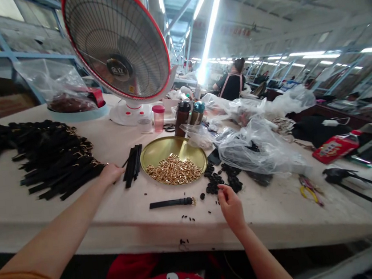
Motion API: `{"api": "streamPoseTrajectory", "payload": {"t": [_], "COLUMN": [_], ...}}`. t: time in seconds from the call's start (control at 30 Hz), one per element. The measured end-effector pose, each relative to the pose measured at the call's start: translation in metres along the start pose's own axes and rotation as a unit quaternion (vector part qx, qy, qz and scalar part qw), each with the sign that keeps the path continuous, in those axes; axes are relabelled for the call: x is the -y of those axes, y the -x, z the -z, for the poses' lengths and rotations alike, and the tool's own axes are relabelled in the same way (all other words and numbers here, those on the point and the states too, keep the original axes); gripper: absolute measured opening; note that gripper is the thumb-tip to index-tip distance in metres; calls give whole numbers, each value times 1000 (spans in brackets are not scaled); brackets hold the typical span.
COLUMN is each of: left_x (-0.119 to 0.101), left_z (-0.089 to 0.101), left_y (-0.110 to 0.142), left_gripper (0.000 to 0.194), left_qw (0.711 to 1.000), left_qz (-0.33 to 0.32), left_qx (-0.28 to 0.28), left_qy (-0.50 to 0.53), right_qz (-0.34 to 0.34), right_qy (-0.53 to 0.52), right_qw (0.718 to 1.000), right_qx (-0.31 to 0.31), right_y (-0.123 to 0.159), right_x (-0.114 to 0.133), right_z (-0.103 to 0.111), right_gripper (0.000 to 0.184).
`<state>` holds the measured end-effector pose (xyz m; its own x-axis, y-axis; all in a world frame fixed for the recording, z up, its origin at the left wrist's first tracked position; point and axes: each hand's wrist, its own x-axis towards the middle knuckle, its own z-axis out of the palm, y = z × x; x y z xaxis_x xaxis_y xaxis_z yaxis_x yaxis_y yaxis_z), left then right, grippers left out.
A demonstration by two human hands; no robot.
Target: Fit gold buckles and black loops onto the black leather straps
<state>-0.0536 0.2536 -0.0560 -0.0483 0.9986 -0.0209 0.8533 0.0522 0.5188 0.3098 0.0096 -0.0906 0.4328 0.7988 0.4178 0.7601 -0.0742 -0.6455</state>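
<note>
Black straps [133, 165] and loops [215, 182] flank a brass-toned tray [154, 154] as I look on from afar.

My left hand [109, 173] is by the straps, left of the tray; well apart, my right hand [232, 208] bunches its fingertips at the loops, right. Whether either grips anything, I cannot tell. Straps look light and bendable, best taken mid-length; loops, likely slippery, want a rim pinch.

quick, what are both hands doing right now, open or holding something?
Left hand: beside the black strips; grip unclear.
Right hand: at the small black pieces; whether it holds one, can't tell.
</note>
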Motion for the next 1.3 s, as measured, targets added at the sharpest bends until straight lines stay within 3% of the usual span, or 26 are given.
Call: {"api": "streamPoseTrajectory", "payload": {"t": [0.1,0.23,0.3,0.4,0.5,0.63,0.77,0.93,1.03,1.07,1.1,1.17,1.23,1.3], "left_x": [-9,-31,-45,-65,-85,-106,-113,-117,-129,-133,-137,-142,-142,-139], "left_z": [6,-1,-11,-24,-28,-25,-29,-38,-34,-32,-30,-27,-26,-26], "left_y": [14,43,61,87,114,143,159,172,181,185,188,193,196,198], "left_gripper": [18,44,47,33,29,41,40,34,31,29,27,25,24,26], "left_qw": [999,994,991,973,949,902,857,818,787,774,761,736,718,710], "left_qz": [17,-45,-71,-90,-116,-76,-56,-66,-23,-9,2,16,24,29], "left_qx": [-45,-54,-5,122,178,308,414,466,504,516,527,543,552,557], "left_qy": [24,88,117,176,233,292,304,330,356,366,378,404,422,431], "right_qz": [-6,-10,-17,-35,-51,-49,-31,-35,-114,-158,-204,-291,-352,-384], "right_qy": [46,105,140,191,230,255,252,221,27,-84,-200,-380,-485,-541], "right_qw": [999,994,988,973,955,940,941,959,982,972,946,864,786,732], "right_qx": [-11,26,59,120,178,219,223,177,149,151,156,157,149,156], "right_y": [-23,-61,-81,-105,-118,-119,-111,-96,-80,-72,-64,-48,-34,-23], "right_x": [-17,-25,-25,-26,-29,-35,-39,-40,-27,-20,-11,10,29,44], "right_z": [16,16,8,-7,-18,-18,-6,15,25,26,26,24,20,16], "right_gripper": [33,31,29,30,27,15,9,17,28,30,31,28,26,29]}}
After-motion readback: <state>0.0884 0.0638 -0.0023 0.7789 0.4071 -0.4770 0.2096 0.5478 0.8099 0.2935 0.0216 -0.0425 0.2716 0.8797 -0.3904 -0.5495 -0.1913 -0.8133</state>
